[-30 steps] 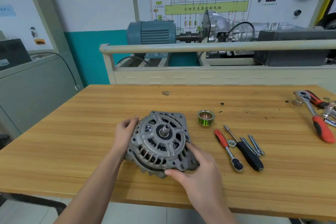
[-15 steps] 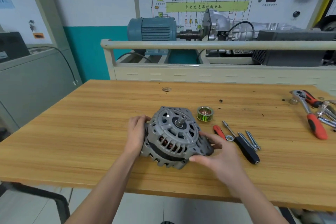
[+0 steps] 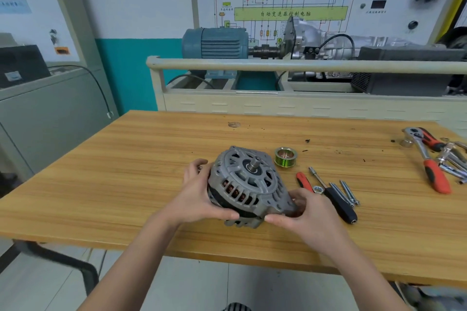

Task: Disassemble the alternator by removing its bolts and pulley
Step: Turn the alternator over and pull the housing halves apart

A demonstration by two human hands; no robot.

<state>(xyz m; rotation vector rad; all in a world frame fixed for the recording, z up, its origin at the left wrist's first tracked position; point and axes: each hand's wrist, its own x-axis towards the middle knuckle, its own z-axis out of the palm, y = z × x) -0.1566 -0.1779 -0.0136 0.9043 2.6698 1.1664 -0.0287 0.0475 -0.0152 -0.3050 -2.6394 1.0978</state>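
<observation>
The grey alternator is tilted above the wooden table, its bare shaft pointing up and away, copper windings showing through the slots. My left hand grips its left side, thumb under the near edge. My right hand grips its lower right corner. The green-ribbed pulley lies on the table just behind the alternator. A nut and several long bolts lie to the right.
A red-handled ratchet and a black-handled socket driver lie beside the bolts. A larger red-handled ratchet and metal tools sit at the table's right edge. A training bench with a blue motor stands behind the table.
The alternator has been lifted and tilted, its face turning away from me. My left thumb has moved under its near edge, and my right hand has shifted to the lower right corner.
</observation>
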